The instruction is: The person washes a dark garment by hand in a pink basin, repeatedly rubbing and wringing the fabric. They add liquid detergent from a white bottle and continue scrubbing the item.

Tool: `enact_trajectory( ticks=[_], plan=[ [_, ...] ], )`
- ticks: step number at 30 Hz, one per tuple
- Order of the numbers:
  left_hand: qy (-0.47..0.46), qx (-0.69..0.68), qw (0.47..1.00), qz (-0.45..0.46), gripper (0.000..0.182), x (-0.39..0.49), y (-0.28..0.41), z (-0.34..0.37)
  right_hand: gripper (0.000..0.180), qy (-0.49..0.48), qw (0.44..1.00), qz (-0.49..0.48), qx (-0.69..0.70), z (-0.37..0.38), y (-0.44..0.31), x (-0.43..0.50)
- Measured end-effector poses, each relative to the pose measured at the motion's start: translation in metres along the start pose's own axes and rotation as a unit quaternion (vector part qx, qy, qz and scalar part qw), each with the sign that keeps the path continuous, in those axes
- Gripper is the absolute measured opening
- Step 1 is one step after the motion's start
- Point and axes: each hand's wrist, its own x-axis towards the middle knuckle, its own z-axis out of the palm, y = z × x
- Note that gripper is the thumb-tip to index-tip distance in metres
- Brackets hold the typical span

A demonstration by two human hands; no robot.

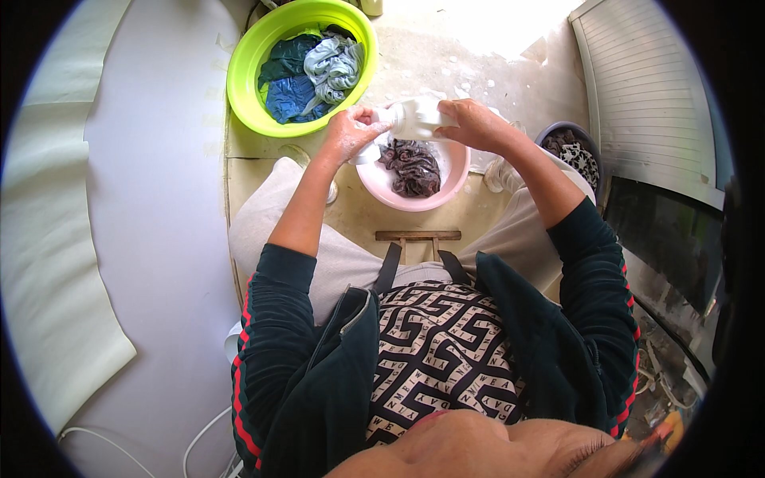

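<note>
My right hand grips the base end of a white plastic bottle, which lies nearly sideways in the air. At the bottle's neck end, my left hand holds a white cap; its fingers partly hide where cap and neck meet. White suds show on the back of this hand. Below the bottle stands a pink basin, its far side hidden by the bottle and my right hand. Wet, dark brown cloth lies bunched in the basin, with whitish suds or water around it.
A lime-green tub of blue, dark green and pale clothes stands ahead left. A dark basin of laundry sits right, beside a ribbed white panel. Foam spots the floor. A wooden stool edge shows between my legs.
</note>
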Motion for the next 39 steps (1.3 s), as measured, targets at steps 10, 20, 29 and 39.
enact_trajectory(
  ticks=[10,20,29,39],
  plan=[
    [0.029,0.052,0.984,0.166,0.055,0.004,-0.015,0.007,0.034,0.005,1.000,0.015,0.025,0.002,0.002,-0.001],
    [0.031,-0.087,0.994,0.062,0.072,0.004,-0.015,0.007,0.037,0.020,0.995,0.044,0.088,0.002,0.003,0.001],
    [-0.064,-0.660,0.725,-0.187,0.055,0.007,-0.031,-0.017,0.036,0.045,0.992,0.070,0.094,-0.001,0.008,0.002],
    [-0.022,-0.306,0.952,-0.012,0.037,0.016,-0.024,-0.001,0.034,0.047,0.995,0.042,0.073,-0.001,0.001,0.000]
  ],
)
